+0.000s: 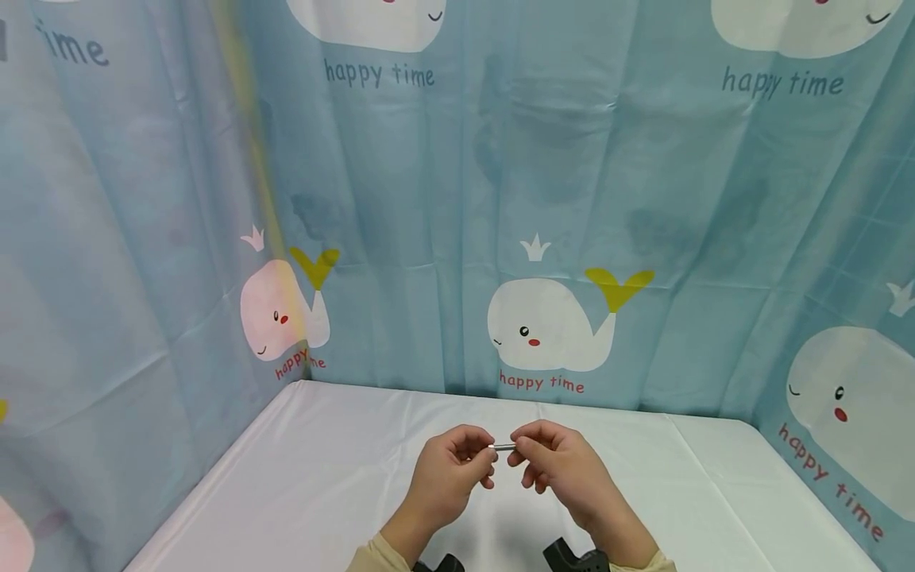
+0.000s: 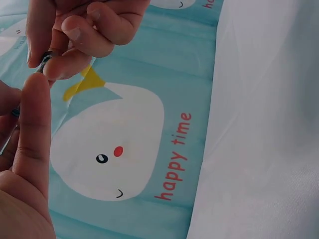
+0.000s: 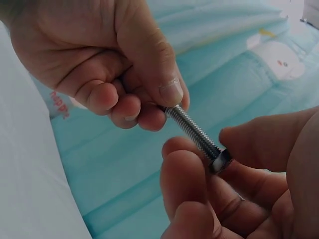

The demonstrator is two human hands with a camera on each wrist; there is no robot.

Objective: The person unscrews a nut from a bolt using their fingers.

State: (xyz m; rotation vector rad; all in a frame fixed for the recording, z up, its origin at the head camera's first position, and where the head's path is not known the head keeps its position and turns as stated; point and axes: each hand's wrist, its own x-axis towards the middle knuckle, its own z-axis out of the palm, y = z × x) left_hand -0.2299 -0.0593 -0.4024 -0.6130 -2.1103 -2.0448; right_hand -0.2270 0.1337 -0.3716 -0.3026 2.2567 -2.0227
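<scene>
Both hands are working above the near-middle of the white-covered worktop (image 1: 343, 469), well clear of its edges and raised off its surface.

Left hand (image 1: 446, 469): the fingers and thumb are curling round one end of a threaded bolt (image 3: 193, 130), grasping it; that end is sitting hidden inside the grip.

The bolt is lying roughly level between the two hands, spanning the short gap from one to the other, its bare thread showing in the middle.

Right hand (image 1: 554, 465): the thumb and fingertips are pinching a small metal nut (image 3: 221, 160) sitting on the bolt's other end. Whether the nut is fully engaged on the thread cannot be told from these views.

Behind the far edge, a blue whale-print curtain (image 1: 550, 238) is hanging around the worktop.

Risks, as judged from this position:
- The nut is being held by fingertips only; a slip of that pinch would be letting it drop onto the worktop and roll away.
- If the bolt is tilting relative to the nut, turning could be cross-threading or jamming it.
- The left grip is covering only the bolt's end, so twisting force could be spinning the bolt in the fingers.
</scene>
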